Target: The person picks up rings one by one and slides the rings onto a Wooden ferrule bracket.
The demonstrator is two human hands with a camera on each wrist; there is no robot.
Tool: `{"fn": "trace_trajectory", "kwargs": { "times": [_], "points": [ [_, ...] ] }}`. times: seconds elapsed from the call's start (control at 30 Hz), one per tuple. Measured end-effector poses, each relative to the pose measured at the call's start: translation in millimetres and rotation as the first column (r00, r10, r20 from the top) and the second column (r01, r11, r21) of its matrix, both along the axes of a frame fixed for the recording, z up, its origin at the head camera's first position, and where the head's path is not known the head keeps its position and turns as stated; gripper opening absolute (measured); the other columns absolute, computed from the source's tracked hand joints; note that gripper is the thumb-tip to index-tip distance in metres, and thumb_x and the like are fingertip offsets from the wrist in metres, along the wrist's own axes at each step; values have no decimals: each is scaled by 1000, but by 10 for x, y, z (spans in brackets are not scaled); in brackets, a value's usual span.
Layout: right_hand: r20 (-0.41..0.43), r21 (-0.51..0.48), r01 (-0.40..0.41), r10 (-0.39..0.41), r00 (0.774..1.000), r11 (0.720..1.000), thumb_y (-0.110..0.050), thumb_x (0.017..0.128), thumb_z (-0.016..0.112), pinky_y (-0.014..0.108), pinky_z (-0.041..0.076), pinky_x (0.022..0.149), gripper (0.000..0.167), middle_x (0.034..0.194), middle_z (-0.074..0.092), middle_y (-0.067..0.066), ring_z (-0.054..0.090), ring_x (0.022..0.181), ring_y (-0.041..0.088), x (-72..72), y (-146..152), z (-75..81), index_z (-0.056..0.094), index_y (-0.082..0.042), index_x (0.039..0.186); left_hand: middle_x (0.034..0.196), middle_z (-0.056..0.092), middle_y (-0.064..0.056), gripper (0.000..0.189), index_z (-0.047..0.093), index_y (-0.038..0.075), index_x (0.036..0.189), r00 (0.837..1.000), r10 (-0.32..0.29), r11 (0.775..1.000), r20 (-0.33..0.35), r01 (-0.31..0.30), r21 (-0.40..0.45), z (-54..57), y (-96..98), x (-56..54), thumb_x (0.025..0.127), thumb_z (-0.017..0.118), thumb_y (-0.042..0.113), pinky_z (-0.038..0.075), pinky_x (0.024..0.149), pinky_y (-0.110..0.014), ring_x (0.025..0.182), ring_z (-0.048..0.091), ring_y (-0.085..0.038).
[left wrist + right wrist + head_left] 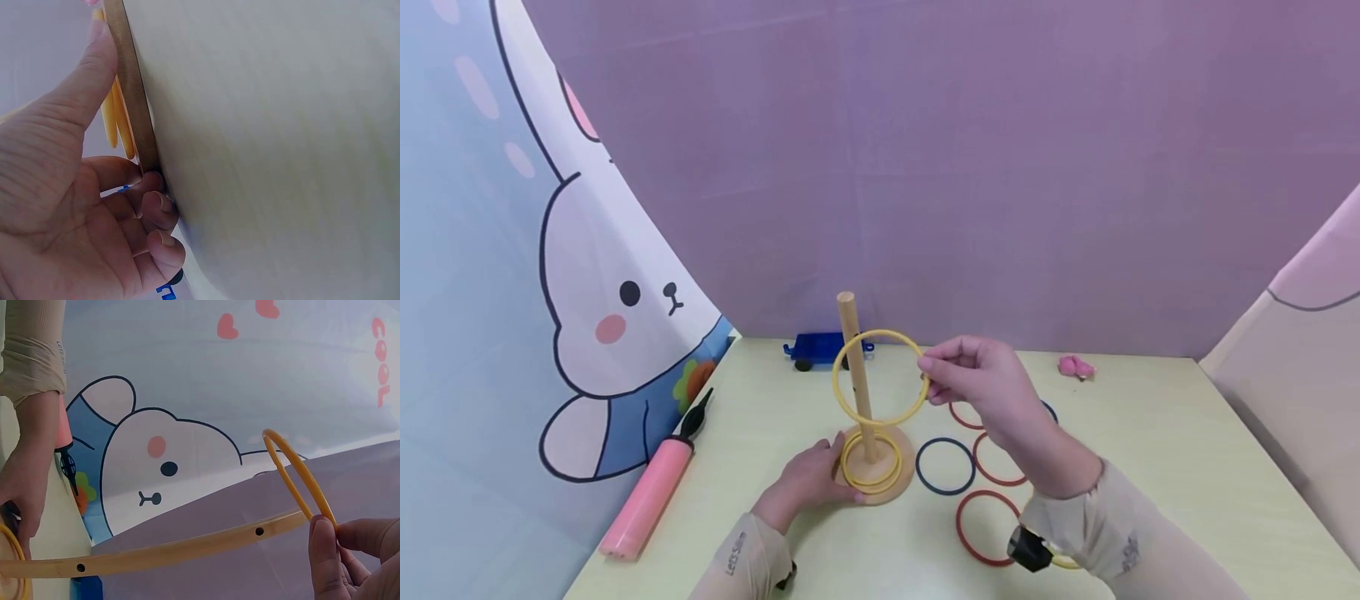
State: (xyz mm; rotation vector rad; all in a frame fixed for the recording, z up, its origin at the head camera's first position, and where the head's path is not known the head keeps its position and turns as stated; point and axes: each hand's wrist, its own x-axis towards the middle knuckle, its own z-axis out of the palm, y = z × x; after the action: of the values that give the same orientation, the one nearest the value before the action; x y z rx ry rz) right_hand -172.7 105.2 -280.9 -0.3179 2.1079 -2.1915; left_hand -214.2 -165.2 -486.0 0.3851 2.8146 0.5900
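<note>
Your raised right hand (pixel 988 379) pinches a thin yellow ring (pixel 880 332) near the upright wooden post (pixel 858 377), whose disc-shaped base (pixel 907 460) your left hand (pixel 808 479) grips.

The right grip (pixel 357 564) pinches a yellow ring (pixel 307 475).

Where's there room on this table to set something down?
Room lies between the pink pump and left hand, and from the right sleeve to the table's right edge, in front of the pink toy. It's crowded right of the wooden stand, where rings cluster.
</note>
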Motion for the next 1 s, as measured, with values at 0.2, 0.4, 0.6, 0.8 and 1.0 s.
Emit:
{"fn": "trace_trajectory", "kwargs": {
  "times": [0.2,0.4,0.6,0.8,1.0],
  "points": [
    [-16,-26,11,-11,1000,1000,-5,89,70,34,60,68,19,81,69,9,66,65,17,-48,-27,103,64,8,103,137,48,-28,112,34,2,150,1000,17,1000,23,-17,5,0,6,-5,67,81,60,42,100,-56,121,51,-44],
    [-11,-42,28,-29,1000,999,-4,89,70,34,59,70,21,81,69,10,67,66,17,-89,-52,186,64,9,104,137,49,-27,112,34,4,151,999,24,1000,33,-24,11,-11,3,-13,67,81,61,42,99,-57,121,51,-43],
    [-41,-54,43,-46,998,998,-6,90,69,34,59,71,20,84,68,15,68,67,17,-131,-81,255,63,8,102,137,49,-27,111,34,3,150,1000,12,1000,25,-13,12,-17,0,-14,67,81,60,42,99,-58,121,51,-44],
    [-38,-108,43,-47,998,993,-5,91,68,32,59,70,19,80,69,11,68,67,16,-218,-128,291,62,9,103,134,51,-27,111,34,1,150,1000,8,1000,18,-9,6,11,7,-7,68,81,59,44,97,-57,119,53,-43],
    [-23,-128,55,-58,998,990,-6,91,68,31,59,70,21,81,68,12,67,66,15,-273,-159,300,62,9,105,135,50,-27,112,34,2,150,999,17,1000,29,-17,8,-4,9,-8,67,81,60,43,98,-57,120,52,-43]
  ]
}}
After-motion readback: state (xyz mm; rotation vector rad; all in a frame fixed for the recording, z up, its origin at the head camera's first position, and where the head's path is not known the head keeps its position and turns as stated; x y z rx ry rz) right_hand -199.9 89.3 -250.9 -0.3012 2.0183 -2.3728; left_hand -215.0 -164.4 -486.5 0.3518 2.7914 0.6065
